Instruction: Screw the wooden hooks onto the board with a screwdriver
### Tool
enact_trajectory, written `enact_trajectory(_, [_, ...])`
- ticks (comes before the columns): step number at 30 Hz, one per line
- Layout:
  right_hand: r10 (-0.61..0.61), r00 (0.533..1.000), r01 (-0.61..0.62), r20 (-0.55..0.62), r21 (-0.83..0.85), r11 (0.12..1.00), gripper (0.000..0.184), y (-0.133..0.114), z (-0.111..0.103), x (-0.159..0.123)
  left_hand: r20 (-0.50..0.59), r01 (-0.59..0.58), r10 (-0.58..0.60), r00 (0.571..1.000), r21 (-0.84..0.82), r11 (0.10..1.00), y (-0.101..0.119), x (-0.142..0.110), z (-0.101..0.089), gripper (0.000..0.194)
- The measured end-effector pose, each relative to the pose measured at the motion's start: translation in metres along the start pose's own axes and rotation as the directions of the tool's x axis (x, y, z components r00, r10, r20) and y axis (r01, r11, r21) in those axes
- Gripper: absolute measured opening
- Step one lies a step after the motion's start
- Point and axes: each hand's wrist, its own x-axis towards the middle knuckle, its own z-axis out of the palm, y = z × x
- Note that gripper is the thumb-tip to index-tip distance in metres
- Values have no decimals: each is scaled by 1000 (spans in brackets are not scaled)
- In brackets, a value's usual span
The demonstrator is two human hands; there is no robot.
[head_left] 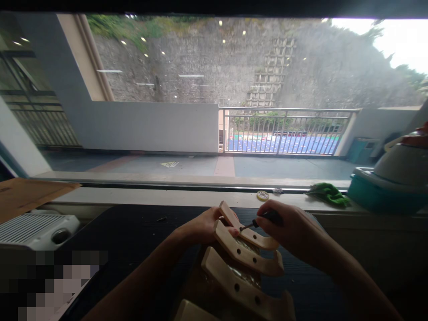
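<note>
A row of pale wooden hooks (245, 253) lies across a darker board, part of it hidden under them. Each of the nearer hooks shows dark screw holes in its bend. My left hand (217, 223) is closed round the upper part of the farthest hook (229, 215), a fingertip showing between it and the neighbouring one. In my right hand (284, 223) is a screwdriver (270, 216) with a dark handle. Its shaft slants down to the left, and the tip meets the farthest hook at a hole near my left fingertips.
A small dark screw-like piece (162, 219) lies on the black table (133, 232). Along the windowsill are a round yellow-rimmed disc (262, 195), a green cloth (329, 194) and a teal box (374, 191). A brown envelope (30, 196) and a white slatted appliance (36, 229) stand left.
</note>
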Motion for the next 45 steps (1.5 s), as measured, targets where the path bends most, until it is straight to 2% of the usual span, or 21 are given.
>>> enact_trajectory(4, [-113,993,116,46,-81,990,8,-8,-7,-7,-7,-31,31,999,-20,999,-2,1,0,32])
enact_trajectory(6, [-122,992,125,37,-93,988,9,-10,-6,-7,-19,-30,30,999,-12,999,-2,1,0,32])
enact_trajectory(10, [-62,998,61,-7,-69,996,14,-9,-1,-4,-30,-34,34,999,20,999,-1,1,2,31])
enact_trajectory(17, [57,998,-56,-9,32,998,22,5,5,5,-40,-20,20,999,6,1000,-1,0,3,34])
enact_trajectory(22, [-5,1000,7,22,-84,996,6,-2,-2,-1,1,-28,28,1000,10,1000,-2,1,1,30])
enact_trajectory(26, [-47,997,52,58,-94,994,7,-4,-6,-6,-39,-17,18,999,34,999,-1,2,0,33])
enact_trajectory(33, [39,997,-43,60,66,997,22,7,1,5,-6,-27,27,1000,51,998,2,0,1,33])
enact_trajectory(36, [72,997,-74,39,37,997,25,7,1,6,-20,-19,20,1000,31,999,0,1,1,33])
enact_trajectory(40, [16,1000,-15,16,-95,995,14,-1,-3,0,-8,-20,20,1000,16,1000,-2,1,0,32])
enact_trajectory(45, [-73,993,83,95,-105,991,13,-9,-10,-7,-21,-19,19,1000,26,999,1,1,0,32])
